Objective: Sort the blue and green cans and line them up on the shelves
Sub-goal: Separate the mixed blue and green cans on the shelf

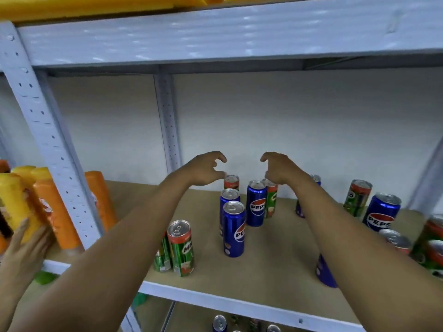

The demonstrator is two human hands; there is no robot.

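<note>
Plainly, "PEPSI" is read on the blue cans [256, 203] and "MILO" in part on the green cans [181, 248], all stood upright on the shelf [275, 248]. Both hands are held above the rear cans, empty, with fingers loosely curled. A green can [231, 182] is seen just beside the left hand [203, 170]; another [271, 200] is partly hidden under the right hand [279, 167].

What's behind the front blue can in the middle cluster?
Directly behind the front blue can stands another blue can, then a green can below the left hand. Their lower parts are hidden.
</note>
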